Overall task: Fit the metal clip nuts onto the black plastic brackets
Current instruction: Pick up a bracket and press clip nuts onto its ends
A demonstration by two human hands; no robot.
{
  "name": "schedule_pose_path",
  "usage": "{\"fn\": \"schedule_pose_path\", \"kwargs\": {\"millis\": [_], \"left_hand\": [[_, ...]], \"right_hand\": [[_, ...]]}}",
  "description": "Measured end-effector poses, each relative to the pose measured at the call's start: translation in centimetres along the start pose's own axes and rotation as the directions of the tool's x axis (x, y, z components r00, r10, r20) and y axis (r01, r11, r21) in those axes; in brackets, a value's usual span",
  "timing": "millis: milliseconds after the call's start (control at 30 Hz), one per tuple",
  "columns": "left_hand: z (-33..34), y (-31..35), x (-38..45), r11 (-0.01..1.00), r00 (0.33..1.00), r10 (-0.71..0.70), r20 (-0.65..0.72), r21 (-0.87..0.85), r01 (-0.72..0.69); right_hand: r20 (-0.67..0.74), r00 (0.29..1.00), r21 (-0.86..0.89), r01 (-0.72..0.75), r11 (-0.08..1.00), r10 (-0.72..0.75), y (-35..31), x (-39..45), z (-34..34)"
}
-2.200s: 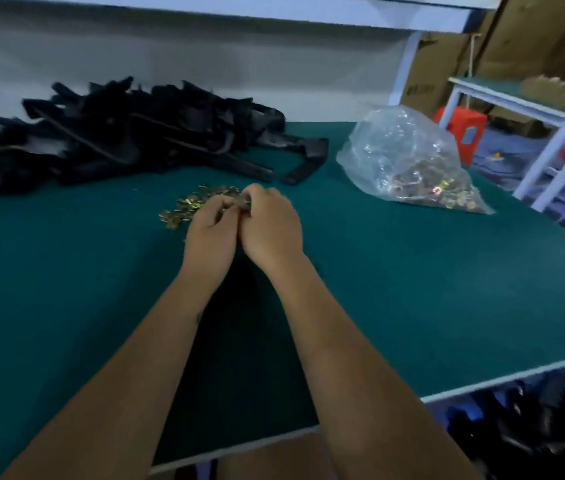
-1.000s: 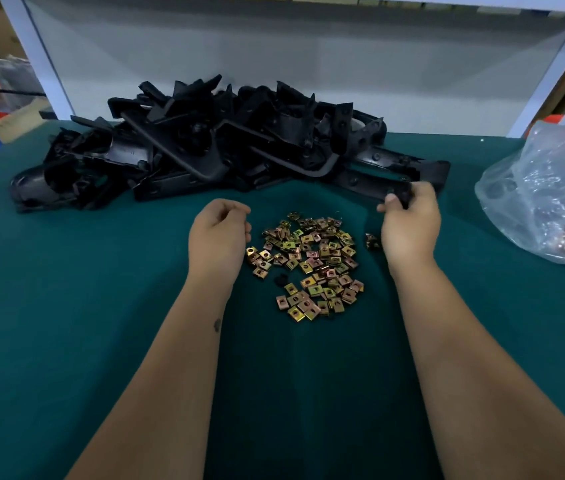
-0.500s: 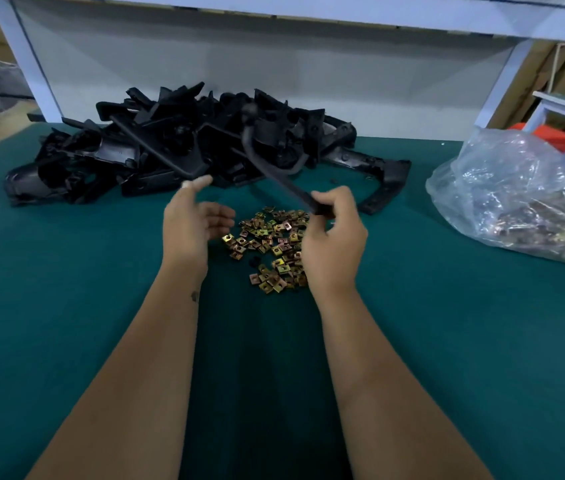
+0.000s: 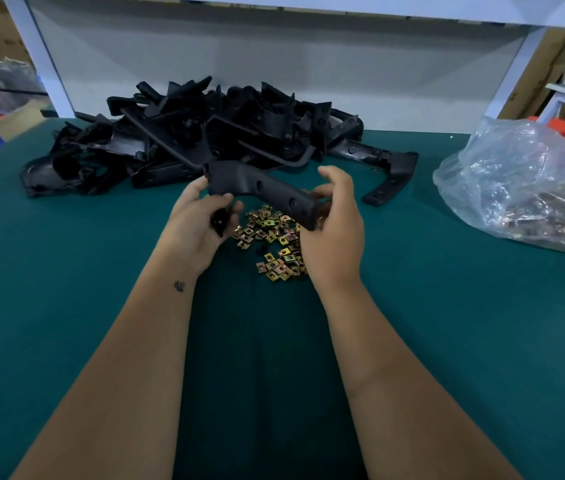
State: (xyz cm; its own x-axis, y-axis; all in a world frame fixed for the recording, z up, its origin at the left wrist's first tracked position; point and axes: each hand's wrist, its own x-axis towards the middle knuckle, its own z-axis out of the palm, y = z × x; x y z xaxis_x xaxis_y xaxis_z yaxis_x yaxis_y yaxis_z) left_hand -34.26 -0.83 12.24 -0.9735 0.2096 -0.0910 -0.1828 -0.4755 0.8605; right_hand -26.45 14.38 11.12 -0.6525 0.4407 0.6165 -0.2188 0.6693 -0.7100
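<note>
A black plastic bracket (image 4: 263,190) hangs in the air between both hands, above a loose heap of brass-coloured clip nuts (image 4: 270,237) on the green table (image 4: 66,289). My left hand (image 4: 198,226) grips the bracket's left end, thumb across its face, fingers curled under it. My right hand (image 4: 336,230) holds the right end from behind, index finger and thumb curved around it. A large pile of black brackets (image 4: 187,140) lies at the back of the table.
A clear plastic bag (image 4: 523,188) with more clip nuts sits at the right. One bracket (image 4: 388,174) lies apart, right of the pile. White shelf posts (image 4: 42,57) rise behind the table. Cardboard boxes and orange items stand beyond both sides.
My right hand pulled a bracket out of the pile and brought it over the clip nuts. My left hand, open half a second ago, has taken hold of its left end.
</note>
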Motion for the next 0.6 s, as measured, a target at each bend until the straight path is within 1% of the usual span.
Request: {"fn": "schedule_pose_path", "kwargs": {"millis": [100,200,267,333,400,433,500,567,600], "left_hand": [[0.1,-0.4,0.7,0.990,0.995,0.057,-0.085,-0.121,-0.067],[0.3,-0.6,0.8,0.973,0.984,0.072,-0.161,-0.206,-0.105],[0.6,-0.8,0.7,0.976,0.978,0.074,-0.196,-0.186,-0.111],[1.0,-1.0,0.4,0.990,0.976,0.093,-0.199,-0.082,-0.111],[1.3,-1.2,0.0,0.990,0.976,0.137,-0.167,0.055,-0.129],[1.5,-1.3,-0.1,0.988,0.978,0.146,-0.152,0.081,-0.135],[1.9,-1.1,-0.4,0.993,0.989,0.116,-0.089,0.018,-0.115],[2.4,-1.0,-0.6,0.996,0.998,0.056,0.019,-0.075,-0.054],[2.6,-1.0,-0.9,0.997,0.998,0.021,0.061,-0.075,-0.017]], "right_hand": [[-0.016,1.000,0.037,-0.015,0.999,0.016,0.0,0.1,0.7],[0.026,0.998,0.142,-0.055,0.988,0.052,-0.1,0.1,0.9],[0.077,0.995,0.175,-0.072,0.982,0.059,-0.2,0.1,1.1],[0.107,0.991,0.256,-0.102,0.961,0.077,-0.5,0.2,1.3],[0.069,0.991,0.374,-0.130,0.918,0.112,-0.6,0.3,1.3],[0.036,0.991,0.414,-0.134,0.900,0.131,-0.5,0.4,1.2],[-0.003,0.987,0.464,-0.139,0.875,0.159,-0.5,0.6,1.0],[-0.009,0.985,0.491,-0.148,0.858,0.174,-0.6,0.6,0.8],[-0.007,0.983,0.506,-0.155,0.849,0.184,-0.6,0.6,0.8]]}}
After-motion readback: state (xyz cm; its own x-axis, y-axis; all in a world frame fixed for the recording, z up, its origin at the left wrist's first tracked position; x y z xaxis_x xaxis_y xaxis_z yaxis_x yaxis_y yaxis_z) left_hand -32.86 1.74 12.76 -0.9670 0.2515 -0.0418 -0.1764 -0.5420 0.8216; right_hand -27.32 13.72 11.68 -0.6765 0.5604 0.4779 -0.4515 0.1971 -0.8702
